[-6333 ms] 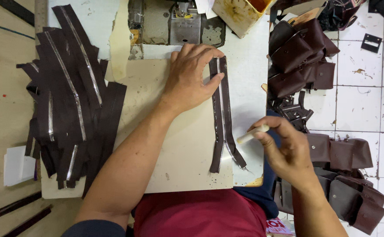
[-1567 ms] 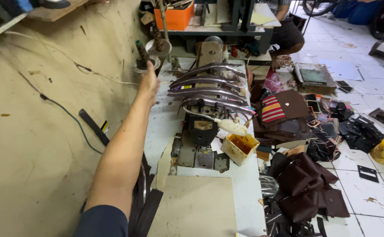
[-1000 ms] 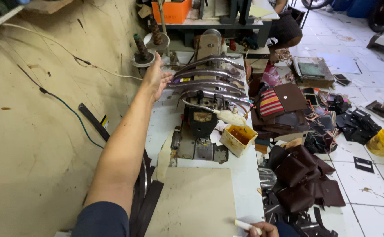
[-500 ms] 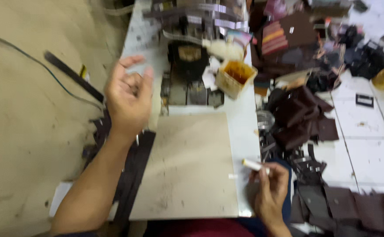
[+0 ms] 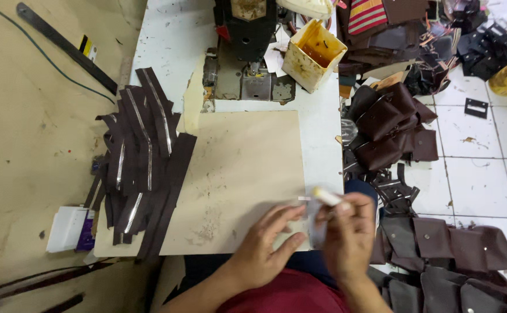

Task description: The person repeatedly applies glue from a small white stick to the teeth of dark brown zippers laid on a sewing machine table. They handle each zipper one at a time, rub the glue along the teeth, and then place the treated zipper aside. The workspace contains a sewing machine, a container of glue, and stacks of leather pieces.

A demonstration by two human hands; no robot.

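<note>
Both hands meet at the near edge of the table [image 5: 323, 133], over the lower right corner of the beige board [image 5: 236, 174]. The right hand [image 5: 349, 237] is closed around a small pale stick [image 5: 326, 197], which pokes out above the knuckles and slants up and to the left; its tip points toward the board. The left hand [image 5: 265, 249] lies just beside it, fingers [image 5: 282, 217] loosely spread and stretched toward a small pale strip [image 5: 317, 229] that hangs between the two hands. The strip is blurred, so whether the left fingers pinch it or only touch it cannot be told; the right hand seems to hold it along with the stick.

The strip's long axis runs roughly up and down in the view, crossing the slant of the stick. It sits to the right of the left fingertips and against the right hand's thumb side, so both hands are about equally near it.

The pile of dark zipper strips [image 5: 140, 168] lies well apart on the left end of the board, long axes running away from the person; the left hand is the nearer one. A sewing machine [image 5: 247, 46] and a stained yellow box [image 5: 312, 55] stand at the far end.
</note>
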